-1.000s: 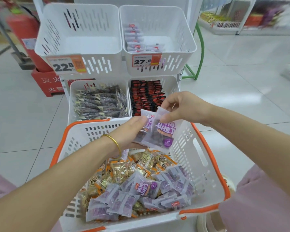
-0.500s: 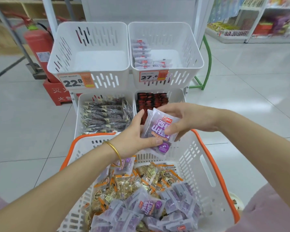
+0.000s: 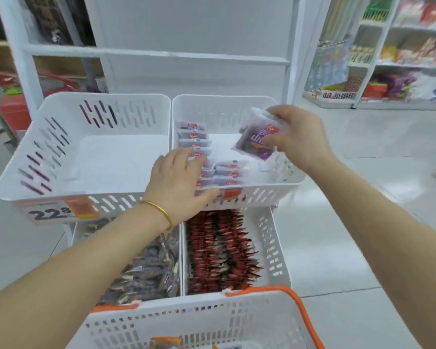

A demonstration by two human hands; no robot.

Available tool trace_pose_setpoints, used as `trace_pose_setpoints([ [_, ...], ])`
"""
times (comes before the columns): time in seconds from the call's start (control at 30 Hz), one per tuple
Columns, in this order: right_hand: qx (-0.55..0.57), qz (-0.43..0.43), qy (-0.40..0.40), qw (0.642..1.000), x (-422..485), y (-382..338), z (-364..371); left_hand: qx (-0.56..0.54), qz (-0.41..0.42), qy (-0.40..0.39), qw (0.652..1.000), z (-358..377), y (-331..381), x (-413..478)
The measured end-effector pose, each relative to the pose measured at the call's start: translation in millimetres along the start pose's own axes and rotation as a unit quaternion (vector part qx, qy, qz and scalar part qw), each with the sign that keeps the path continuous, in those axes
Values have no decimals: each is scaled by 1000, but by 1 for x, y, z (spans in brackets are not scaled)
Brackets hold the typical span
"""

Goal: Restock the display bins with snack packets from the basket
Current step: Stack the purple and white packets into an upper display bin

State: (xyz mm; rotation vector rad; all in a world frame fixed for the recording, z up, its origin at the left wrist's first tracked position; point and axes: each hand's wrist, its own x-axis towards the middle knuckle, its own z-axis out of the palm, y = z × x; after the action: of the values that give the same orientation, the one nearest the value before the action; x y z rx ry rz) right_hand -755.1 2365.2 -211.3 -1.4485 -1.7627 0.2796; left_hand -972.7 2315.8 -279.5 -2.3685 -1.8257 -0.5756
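White tiles point(image 3: 312, 248) | left hand point(image 3: 179, 182) flat on binned packets point(image 3: 228, 172) | right hand point(image 3: 300, 139) pinches purple packet point(image 3: 257, 139)

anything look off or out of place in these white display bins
Nothing looks spilled or damaged. Only oddity: the upper-left white slotted plastic bin holds no packets despite its orange-and-white 22.8 price tag, while the upper-right white bin beside it holds neat packet rows.

I log a glossy pale grey tiled floor point(image 3: 363, 222) with thin dark grout lines and soft overhead light reflected off it. Centre rear: plain white back panel point(image 3: 186, 21) in a white frame. Far right: white shop shelving point(image 3: 410, 66) with colourful packaged goods, blurred. Far left: red fire extinguisher point(image 3: 13, 114), partly hidden.
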Motion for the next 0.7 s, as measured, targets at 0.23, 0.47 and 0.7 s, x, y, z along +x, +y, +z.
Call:
trace_pose_setpoints([
  [0.23,-77,-17,-131,988,55,37,94,58,-4,-23,998,22,-11,16],
  [0.47,119,142,-330,926,57,33,91,47,-6,-34,998,23,-12,18],
  [0.7,167,53,-160,971,1,16,46,8,18,25,999,1,-5,-4],
])
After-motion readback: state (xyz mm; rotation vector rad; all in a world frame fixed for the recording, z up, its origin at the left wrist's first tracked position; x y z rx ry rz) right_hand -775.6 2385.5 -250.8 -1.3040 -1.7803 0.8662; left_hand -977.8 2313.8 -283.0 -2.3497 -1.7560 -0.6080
